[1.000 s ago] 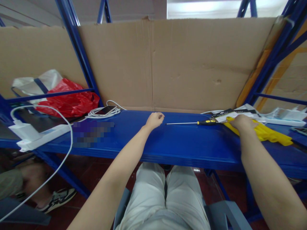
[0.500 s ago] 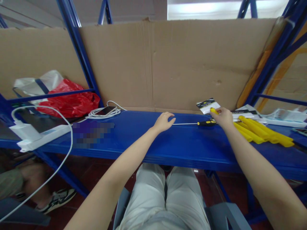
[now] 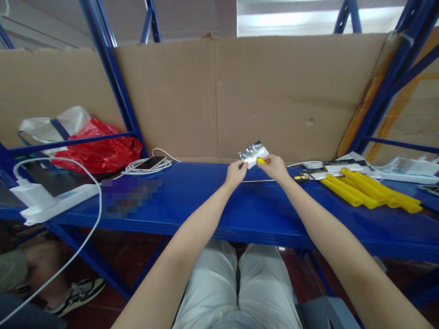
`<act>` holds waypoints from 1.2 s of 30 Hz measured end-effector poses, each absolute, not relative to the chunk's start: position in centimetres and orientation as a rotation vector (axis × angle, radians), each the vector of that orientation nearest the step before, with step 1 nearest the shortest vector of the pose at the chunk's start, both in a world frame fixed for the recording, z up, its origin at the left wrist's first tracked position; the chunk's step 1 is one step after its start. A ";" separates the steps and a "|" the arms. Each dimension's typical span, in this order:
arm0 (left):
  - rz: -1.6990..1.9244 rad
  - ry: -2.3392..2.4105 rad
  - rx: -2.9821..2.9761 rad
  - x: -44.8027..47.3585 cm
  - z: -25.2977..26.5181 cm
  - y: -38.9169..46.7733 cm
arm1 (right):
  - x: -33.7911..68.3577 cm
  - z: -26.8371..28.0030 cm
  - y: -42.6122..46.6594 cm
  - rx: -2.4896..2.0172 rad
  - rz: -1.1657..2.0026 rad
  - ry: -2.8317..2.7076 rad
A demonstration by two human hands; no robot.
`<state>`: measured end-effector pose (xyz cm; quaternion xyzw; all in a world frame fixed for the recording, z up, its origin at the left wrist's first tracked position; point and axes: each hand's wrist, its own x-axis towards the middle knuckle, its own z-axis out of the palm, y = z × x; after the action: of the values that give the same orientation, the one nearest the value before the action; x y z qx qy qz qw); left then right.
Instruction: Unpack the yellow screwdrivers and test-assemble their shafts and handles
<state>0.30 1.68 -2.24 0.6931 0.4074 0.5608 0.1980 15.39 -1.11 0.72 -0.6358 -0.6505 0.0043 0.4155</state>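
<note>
In front of me, just above the blue table, both hands meet at a small black-and-white printed card. My left hand is closed, pinching the card's lower left corner. A short yellow piece shows at the fingertips of my right hand, which is closed on it beside the card's right side; its full shape is hidden. Under my right wrist lies a screwdriver with a black and yellow handle, its thin shaft pointing left.
Several yellow tubes lie to the right, with more printed cards behind them. On the left are a white power strip, a coiled white cable, a phone and a red bag. Cardboard stands at the back.
My right hand has brought the card and yellow piece leftward from the right side of the table. My left hand, empty before, has closed on the card's corner.
</note>
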 end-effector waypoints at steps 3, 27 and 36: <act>1.576 1.089 1.829 -0.3 -2.8 1.9 | 15.3 -0.7 -1.6 -1.637 0.035 -1.681; 1.465 1.034 1.563 0.2 -2.2 1.0 | 13.5 -1.2 -2.8 -1.305 0.883 -1.275; 1.602 1.081 1.169 -0.4 -1.8 1.4 | 14.1 -0.2 -2.9 -1.192 1.295 -1.081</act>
<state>-0.36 1.36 -1.81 0.4681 0.4325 0.6413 0.4272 14.12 -2.88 -0.17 -0.4955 -0.4493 0.5385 0.5125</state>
